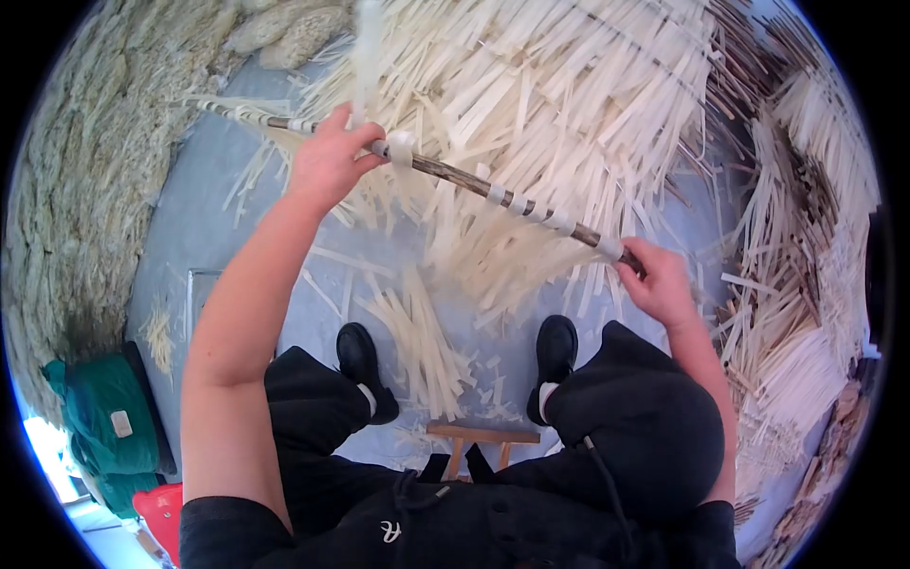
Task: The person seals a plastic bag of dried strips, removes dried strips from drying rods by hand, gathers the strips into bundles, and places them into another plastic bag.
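Note:
A long, dark wooden stick [455, 175] slants across in front of me, with pale flat strips [517, 204] looped over it at several places and hanging down. Near its lower right end, my right hand [661, 284] is closed round the stick. My left hand [334, 159] is at the stick's left part, fingers pinched on a pale strip [368, 62] that stands up blurred above them. Right beside those fingertips a loop of strip [402, 148] circles the stick. Whether the left fingers also press on the stick is hard to see.
Sticks hung with pale strips [550, 76] cover the floor ahead, and more pile up at right [806, 237]. Loose strips [417, 341] lie between my black shoes [358, 356]. A rough fibrous stack [85, 190] and a green bag [114, 417] stand at left. A wooden stool [483, 434] is below me.

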The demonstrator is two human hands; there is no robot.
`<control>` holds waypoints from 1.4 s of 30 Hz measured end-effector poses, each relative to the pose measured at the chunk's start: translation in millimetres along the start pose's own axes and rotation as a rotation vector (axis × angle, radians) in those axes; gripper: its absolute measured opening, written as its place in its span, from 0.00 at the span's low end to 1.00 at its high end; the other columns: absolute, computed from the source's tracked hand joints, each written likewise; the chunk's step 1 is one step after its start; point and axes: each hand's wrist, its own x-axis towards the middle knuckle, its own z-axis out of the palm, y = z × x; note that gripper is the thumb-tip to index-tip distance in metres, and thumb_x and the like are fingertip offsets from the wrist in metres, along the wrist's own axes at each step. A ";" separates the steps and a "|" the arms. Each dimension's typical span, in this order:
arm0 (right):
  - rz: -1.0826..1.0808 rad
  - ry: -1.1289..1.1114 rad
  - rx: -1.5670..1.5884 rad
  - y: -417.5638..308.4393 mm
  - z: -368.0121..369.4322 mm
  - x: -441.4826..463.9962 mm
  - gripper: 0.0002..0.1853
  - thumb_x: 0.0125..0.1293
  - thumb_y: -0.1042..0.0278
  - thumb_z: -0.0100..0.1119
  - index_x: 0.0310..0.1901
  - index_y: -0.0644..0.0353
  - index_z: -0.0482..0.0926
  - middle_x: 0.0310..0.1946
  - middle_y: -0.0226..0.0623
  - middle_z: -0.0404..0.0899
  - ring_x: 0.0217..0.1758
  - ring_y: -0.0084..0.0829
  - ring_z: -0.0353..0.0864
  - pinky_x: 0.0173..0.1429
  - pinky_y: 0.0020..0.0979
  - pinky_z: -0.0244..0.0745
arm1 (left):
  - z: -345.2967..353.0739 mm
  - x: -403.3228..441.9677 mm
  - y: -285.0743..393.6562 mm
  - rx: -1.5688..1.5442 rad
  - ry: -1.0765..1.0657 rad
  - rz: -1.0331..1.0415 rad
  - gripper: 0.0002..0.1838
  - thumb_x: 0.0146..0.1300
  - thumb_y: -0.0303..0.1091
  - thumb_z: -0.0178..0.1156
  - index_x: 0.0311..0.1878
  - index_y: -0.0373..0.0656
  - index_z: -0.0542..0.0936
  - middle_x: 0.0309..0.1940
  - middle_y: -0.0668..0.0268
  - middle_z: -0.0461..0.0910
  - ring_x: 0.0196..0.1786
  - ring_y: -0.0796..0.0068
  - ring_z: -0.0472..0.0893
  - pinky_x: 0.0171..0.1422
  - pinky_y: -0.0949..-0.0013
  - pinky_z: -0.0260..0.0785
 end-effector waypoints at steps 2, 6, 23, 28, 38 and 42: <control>-0.070 0.091 -0.045 -5.6 -19.4 -2.6 0.11 0.55 0.69 0.63 0.42 0.56 0.80 0.26 0.40 0.80 0.26 0.39 0.82 0.32 0.35 0.75 | -12.9 -4.5 7.5 -0.048 0.084 -0.002 0.11 0.55 0.41 0.68 0.42 0.59 0.81 0.59 0.64 0.74 0.55 0.57 0.76 0.56 0.59 0.71; 0.042 0.080 -0.061 -16.2 -52.9 -9.7 0.12 0.54 0.73 0.61 0.42 0.57 0.79 0.26 0.40 0.80 0.25 0.37 0.80 0.31 0.34 0.75 | -33.5 -6.8 41.6 -0.045 0.252 0.063 0.10 0.54 0.41 0.69 0.40 0.59 0.81 0.50 0.65 0.78 0.54 0.58 0.75 0.55 0.59 0.70; 0.039 -0.075 -0.314 50.1 50.3 -6.7 0.22 0.56 0.67 0.60 0.54 0.46 0.77 0.31 0.42 0.82 0.35 0.47 0.82 0.39 0.43 0.77 | 83.9 -50.0 85.5 -0.313 -0.049 -0.039 0.20 0.51 0.29 0.67 0.48 0.59 0.80 0.49 0.65 0.76 0.58 0.53 0.69 0.61 0.58 0.68; -0.144 -0.022 -0.007 54.6 85.6 -13.9 0.16 0.57 0.67 0.64 0.49 0.52 0.81 0.47 0.37 0.82 0.40 0.42 0.84 0.39 0.38 0.79 | 106.8 -43.1 94.0 -0.364 -0.218 0.021 0.18 0.53 0.30 0.65 0.48 0.61 0.80 0.47 0.64 0.76 0.55 0.52 0.70 0.58 0.58 0.70; -0.017 -0.068 -0.246 49.3 87.2 -5.1 0.14 0.61 0.59 0.62 0.47 0.50 0.81 0.33 0.40 0.84 0.38 0.49 0.83 0.43 0.43 0.79 | 124.3 -34.0 97.9 -0.345 -0.351 -0.090 0.16 0.55 0.35 0.67 0.47 0.62 0.80 0.43 0.66 0.76 0.56 0.60 0.71 0.56 0.60 0.71; 0.141 -0.159 -0.179 24.1 61.3 4.3 0.15 0.61 0.62 0.61 0.50 0.48 0.81 0.35 0.44 0.83 0.39 0.50 0.82 0.43 0.42 0.78 | 94.8 -12.8 89.4 -0.283 -0.309 0.036 0.15 0.55 0.37 0.66 0.47 0.62 0.79 0.42 0.65 0.77 0.53 0.61 0.74 0.52 0.60 0.72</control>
